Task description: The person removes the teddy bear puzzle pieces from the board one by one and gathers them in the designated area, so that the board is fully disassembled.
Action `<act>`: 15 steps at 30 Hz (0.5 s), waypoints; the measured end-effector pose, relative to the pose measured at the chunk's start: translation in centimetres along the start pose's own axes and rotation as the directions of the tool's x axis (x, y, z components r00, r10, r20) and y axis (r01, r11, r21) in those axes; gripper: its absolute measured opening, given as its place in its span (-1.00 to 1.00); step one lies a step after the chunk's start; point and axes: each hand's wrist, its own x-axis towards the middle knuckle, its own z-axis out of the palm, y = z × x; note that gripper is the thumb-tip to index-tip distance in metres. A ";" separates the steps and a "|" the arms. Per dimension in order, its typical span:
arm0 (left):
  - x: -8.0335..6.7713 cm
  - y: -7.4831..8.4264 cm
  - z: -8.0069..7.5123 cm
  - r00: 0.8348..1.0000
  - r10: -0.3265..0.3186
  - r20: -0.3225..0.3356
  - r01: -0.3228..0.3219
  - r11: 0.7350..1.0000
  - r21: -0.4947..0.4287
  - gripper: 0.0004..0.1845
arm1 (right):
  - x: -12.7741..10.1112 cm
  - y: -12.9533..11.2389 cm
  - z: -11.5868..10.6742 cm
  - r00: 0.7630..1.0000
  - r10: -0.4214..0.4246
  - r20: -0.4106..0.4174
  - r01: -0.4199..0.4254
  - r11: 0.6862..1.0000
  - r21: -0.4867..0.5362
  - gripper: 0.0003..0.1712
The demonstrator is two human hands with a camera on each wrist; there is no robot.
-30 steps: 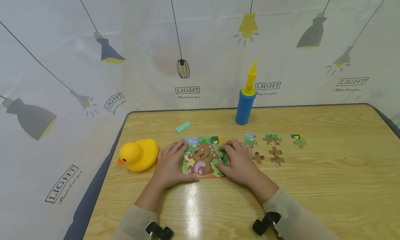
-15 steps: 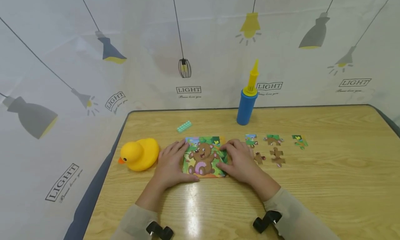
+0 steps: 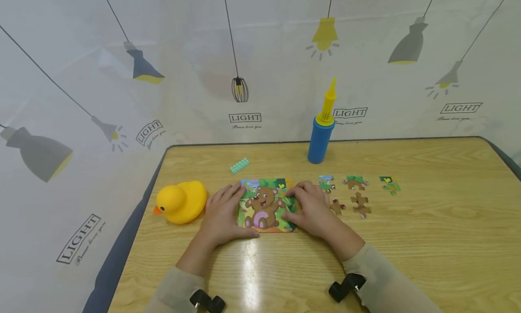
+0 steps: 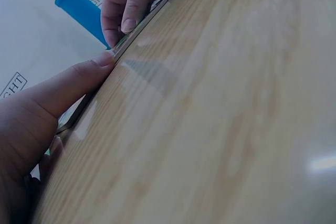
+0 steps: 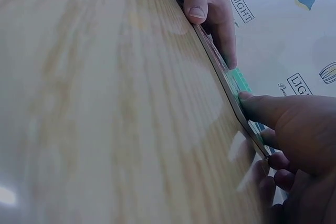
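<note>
Right of the duck, the bear puzzle is getting steadied, it seems, left hand spread against it, right hand pinching its edge, and the next move likely calls for an even, level press.

Indoor tabletop recording set, apparently: lamp-print sheet at 12 o'clock, wood-look table at 6, wrist mounts at 5 and 7.

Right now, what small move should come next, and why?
Probably the right hand should leave the bear board and pick up the nearest loose piece: five show right of the board, and the left hand holds the board's left side.
</note>
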 end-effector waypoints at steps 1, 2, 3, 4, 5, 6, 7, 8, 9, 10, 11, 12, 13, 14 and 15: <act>0.0 0.0 0.0 1.000 0.001 0.000 -0.001 1.000 0.001 0.46 | 0.0 0.0 0.0 1.000 0.004 0.004 -0.004 1.000 0.002 -0.35; 0.0 0.0 0.0 1.000 0.001 -0.001 -0.001 1.000 0.001 0.46 | 0.1 0.0 0.0 1.000 0.007 0.007 -0.007 1.000 0.004 -0.35; 0.0 0.0 0.0 1.000 0.001 -0.001 -0.001 1.000 0.000 0.46 | 0.1 0.0 -0.1 1.000 0.010 0.009 -0.010 1.000 0.005 -0.35; 0.0 0.0 0.0 1.000 0.002 -0.002 -0.002 1.000 0.001 0.46 | 0.2 0.0 -0.1 1.000 0.011 0.011 -0.011 1.000 0.005 -0.35; 0.0 0.0 0.0 1.000 0.004 -0.003 -0.004 1.000 0.002 0.46 | 0.2 0.0 -0.1 1.000 0.015 0.015 -0.015 1.000 0.006 -0.35; 0.0 0.0 0.0 1.000 0.004 -0.003 -0.004 1.000 0.001 0.46 | 0.3 -0.1 -0.2 1.000 0.018 0.019 -0.018 1.000 0.008 -0.35; 0.0 0.0 0.0 1.000 0.004 -0.004 -0.004 1.000 0.001 0.46 | 0.4 -0.1 -0.3 0.999 0.024 0.024 -0.024 1.000 0.014 -0.35; 0.0 0.0 0.0 1.000 0.004 -0.003 -0.004 1.000 0.001 0.46 | 0.4 -0.1 -0.3 0.999 0.029 0.029 -0.029 0.999 0.017 -0.35; 0.0 0.0 0.0 1.000 0.006 -0.004 -0.006 1.000 0.001 0.46 | 0.5 -0.2 -0.4 0.999 0.034 0.034 -0.035 0.999 0.022 -0.35; 0.0 0.0 0.0 1.000 0.007 -0.004 -0.007 1.000 0.003 0.45 | 0.5 -0.2 -0.5 0.999 0.038 0.038 -0.039 0.999 0.025 -0.36; 0.0 0.0 0.0 1.000 0.007 -0.005 -0.007 1.000 0.004 0.45 | 0.5 -0.2 -0.5 0.998 0.046 0.045 -0.048 0.998 0.033 -0.35; 0.0 0.0 0.0 1.000 0.007 -0.005 -0.007 1.000 0.004 0.45 | 0.6 -0.3 -0.6 0.997 0.051 0.049 -0.053 0.998 0.039 -0.35; 0.0 0.0 0.0 1.000 0.007 -0.005 -0.007 1.000 0.004 0.45 | 0.6 -0.3 -0.6 0.997 0.057 0.052 -0.059 0.997 0.046 -0.35; 0.0 0.0 0.0 1.000 0.007 -0.004 -0.007 1.000 0.005 0.45 | 0.6 -0.3 -0.6 0.997 0.059 0.053 -0.062 0.997 0.051 -0.35; 0.0 0.0 0.0 1.000 0.007 -0.004 -0.007 1.000 0.005 0.45 | 0.6 -0.3 -0.6 0.997 0.062 0.052 -0.065 0.996 0.059 -0.35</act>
